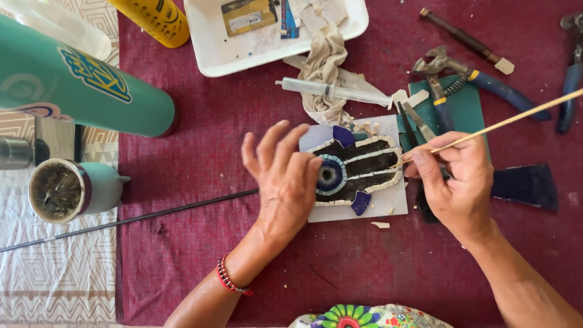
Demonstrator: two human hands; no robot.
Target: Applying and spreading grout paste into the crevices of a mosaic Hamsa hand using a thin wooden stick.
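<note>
Pinching the thin wooden stick, the right hand pokes tiles just beyond its grip. Pushing hard could dislodge them from the mosaic piece, which the left hand steadies with fingers spread flat.

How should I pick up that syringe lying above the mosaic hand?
Probably grip the syringe around its clear barrel, coming straight down from above. It lies flat on the rag, long sides exposed. Avoid the narrow tip end on the right, near the tile scraps.

Maroon tablecloth, patterned pale cloth at edge.
</note>
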